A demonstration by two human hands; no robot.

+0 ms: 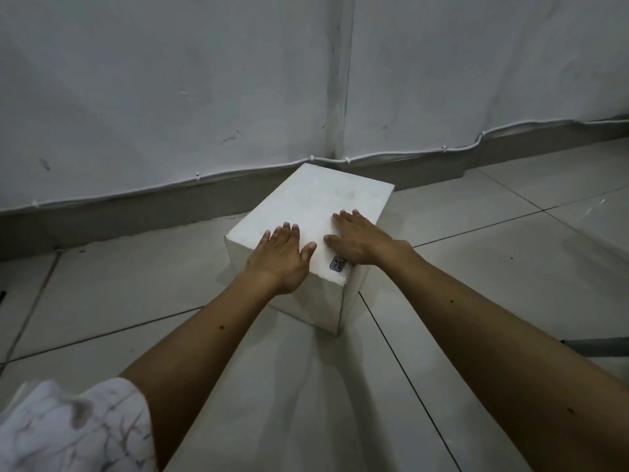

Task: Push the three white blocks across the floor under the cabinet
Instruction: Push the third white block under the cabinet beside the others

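Both hands [316, 248] flat atop white block [306, 206]

View: single head-worn wide-angle camera | Facing: forward and down, angled toward the wall [170, 80] and skirting | Range: close, both forearms reach into frame from the bottom edge | Coverage: tiled floor [493, 267], white block [316, 206] centred | Overlap: none, one view only
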